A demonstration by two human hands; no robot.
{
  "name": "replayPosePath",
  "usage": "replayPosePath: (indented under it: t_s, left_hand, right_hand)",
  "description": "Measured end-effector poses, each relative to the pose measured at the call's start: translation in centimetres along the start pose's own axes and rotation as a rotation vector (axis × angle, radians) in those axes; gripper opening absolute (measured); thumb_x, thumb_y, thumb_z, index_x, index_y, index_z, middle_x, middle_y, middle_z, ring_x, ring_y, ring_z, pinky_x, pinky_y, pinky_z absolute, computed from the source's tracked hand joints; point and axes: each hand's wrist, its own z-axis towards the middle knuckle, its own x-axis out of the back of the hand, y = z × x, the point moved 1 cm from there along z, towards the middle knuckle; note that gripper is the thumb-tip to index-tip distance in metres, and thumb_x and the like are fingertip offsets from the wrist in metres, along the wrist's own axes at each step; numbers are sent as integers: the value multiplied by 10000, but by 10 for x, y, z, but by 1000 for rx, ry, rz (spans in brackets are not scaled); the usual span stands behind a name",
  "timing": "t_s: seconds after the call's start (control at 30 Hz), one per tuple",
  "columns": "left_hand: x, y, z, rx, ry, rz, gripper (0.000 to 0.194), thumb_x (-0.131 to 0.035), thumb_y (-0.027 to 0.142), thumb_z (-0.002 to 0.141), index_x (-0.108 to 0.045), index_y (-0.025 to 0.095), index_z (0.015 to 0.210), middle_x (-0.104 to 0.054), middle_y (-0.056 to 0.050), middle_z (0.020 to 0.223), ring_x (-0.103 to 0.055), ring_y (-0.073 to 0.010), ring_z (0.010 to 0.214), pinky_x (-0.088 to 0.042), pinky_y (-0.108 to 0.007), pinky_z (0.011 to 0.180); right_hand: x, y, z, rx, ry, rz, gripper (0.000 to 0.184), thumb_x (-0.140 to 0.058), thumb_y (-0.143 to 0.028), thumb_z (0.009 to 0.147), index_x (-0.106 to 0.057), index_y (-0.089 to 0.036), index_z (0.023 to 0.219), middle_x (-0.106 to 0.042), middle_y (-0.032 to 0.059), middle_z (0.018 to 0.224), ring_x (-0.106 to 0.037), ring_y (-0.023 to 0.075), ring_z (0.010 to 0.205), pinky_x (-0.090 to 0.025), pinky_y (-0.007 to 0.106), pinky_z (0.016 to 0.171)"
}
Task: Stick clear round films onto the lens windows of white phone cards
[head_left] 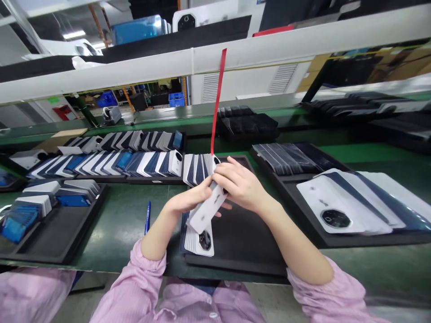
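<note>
Between my hands is a white phone back cover (pixel 208 210), tilted, its lower end pointing down and left. My left hand (pixel 191 197) grips its left edge with the thumb, and some of its fingers show beyond the right edge. Curled over the cover's upper end is my right hand (pixel 239 183), hiding most of the camera area there. Just below lies a fanned stack of white covers (pixel 198 241) with a dark round camera window, at the left of a black foam tray (pixel 242 237). Another row of thin covers (pixel 197 169) stands behind my left hand.
Black trays with upright white and blue covers (pixel 155 163) line the back left. A blue pen (pixel 147 217) lies on the green bench. At right, a tray holds large white and dark covers (pixel 340 197). A red strip (pixel 218 101) hangs from the shelf edge (pixel 151 65).
</note>
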Motion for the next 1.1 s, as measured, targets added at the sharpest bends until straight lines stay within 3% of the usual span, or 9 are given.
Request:
replayPosePath:
  t_s: [0.1, 0.23, 0.37, 0.43, 0.53, 0.63, 0.7, 0.87, 1.1]
  left_hand:
    - [-1, 1, -2, 27, -9, -45, 1302, -867, 645, 647, -80, 315, 1631, -710, -167, 1242, -727, -378, 1079, -595, -458, 841]
    - [1, 4, -4, 21, -22, -107, 986, -879, 513, 688, -434, 187, 1504, -764, -158, 1069, -753, -353, 1004, -581, -451, 883]
    - [-2, 6, -4, -62, -12, -230, 738, -912, 369, 634, -637, 145, 1282, -769, -147, 1061, -749, -315, 991, -580, -386, 878]
    - [-7, 7, -6, -113, -10, -299, 710, -898, 346, 635, -655, 133, 1267, -767, -161, 1078, -746, -310, 993, -578, -382, 881]
    - [-18, 9, -11, -112, -66, -387, 674, -837, 409, 699, -665, 96, 1271, -763, -198, 1065, -755, -305, 912, -580, -396, 856]
    - [-28, 11, -16, -166, -52, -445, 667, -784, 429, 743, -648, 114, 1316, -712, -221, 1229, -748, -299, 942, -587, -384, 839]
    - [-31, 10, -16, -232, -14, -414, 654, -779, 416, 752, -652, 117, 1319, -701, -216, 1262, -735, -310, 1010, -586, -363, 843]
    - [-33, 2, -14, -214, 121, -298, 562, -787, 384, 771, -681, 112, 1251, -773, -177, 1048, -740, -344, 1020, -577, -438, 919]
    - [-43, 10, -22, -178, 277, -107, 497, -800, 336, 779, -706, 142, 1227, -748, -159, 1198, -728, -336, 1074, -577, -425, 945]
  right_hand:
    - [1, -2, 13, 57, -43, -46, 242, -530, -121, 990, -672, -238, 1148, -726, 80, 1193, -644, 242, 1237, -438, 564, 1178]
    - [9, -7, 26, 62, -7, -178, 391, -608, -120, 963, -616, -336, 1289, -609, 57, 1423, -505, 280, 1398, -381, 633, 1192]
    - [28, -11, 40, -165, 51, -218, 657, -679, -147, 915, -452, -364, 1493, -420, 110, 1554, -340, 371, 1484, -297, 710, 1204]
    - [40, -14, 45, -284, 68, -126, 723, -676, -152, 896, -394, -327, 1538, -396, 153, 1545, -347, 419, 1460, -350, 723, 1162]
    - [56, -24, 45, -347, 119, 89, 742, -544, -51, 900, -355, -352, 1552, -534, 122, 1418, -534, 336, 1321, -522, 586, 1070]
    - [65, -34, 41, -474, 217, 361, 689, -422, -7, 924, -375, -345, 1524, -635, 81, 1287, -652, 244, 1197, -594, 463, 1015]
    - [66, -38, 40, -533, 248, 452, 546, -439, -46, 955, -465, -308, 1433, -658, 81, 1248, -672, 239, 1175, -608, 438, 994]
    - [62, -38, 50, -413, 239, 204, 151, -688, -191, 921, -620, -240, 1046, -685, 80, 1045, -688, 255, 991, -610, 401, 831]
    - [72, -27, 50, -357, 116, 204, 128, -615, -100, 935, -610, -228, 932, -678, 37, 916, -682, 191, 844, -579, 313, 736]
